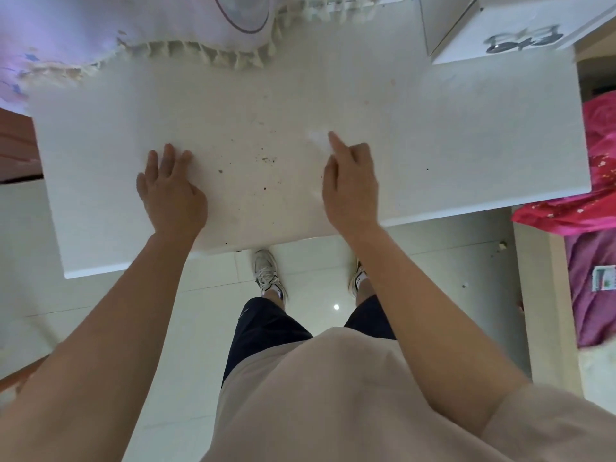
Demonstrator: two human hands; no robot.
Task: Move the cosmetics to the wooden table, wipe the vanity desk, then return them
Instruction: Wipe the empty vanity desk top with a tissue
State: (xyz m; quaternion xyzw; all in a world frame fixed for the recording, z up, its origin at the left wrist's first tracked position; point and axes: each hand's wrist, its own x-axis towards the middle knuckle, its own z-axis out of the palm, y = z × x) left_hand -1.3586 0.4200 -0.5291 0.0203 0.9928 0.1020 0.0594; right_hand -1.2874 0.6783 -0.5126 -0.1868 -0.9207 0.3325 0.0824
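Note:
The white vanity desk [450, 135] fills the upper half of the view, with dark specks and crumbs [266, 159] scattered near its middle. My left hand [171, 191] lies flat on the desk, fingers straight. My right hand [350, 181] holds a small white tissue [316, 139] against the desk surface, index finger stretched forward over it and the other fingers curled. The tissue is blurred. No cosmetics are in view.
A white frilled cloth [186, 35] hangs over the desk's back left. A white box with a bow mark [500, 31] stands at the back right. Pink bedding [596, 181] lies right of the desk. A brown wooden surface [13, 141] shows at the left.

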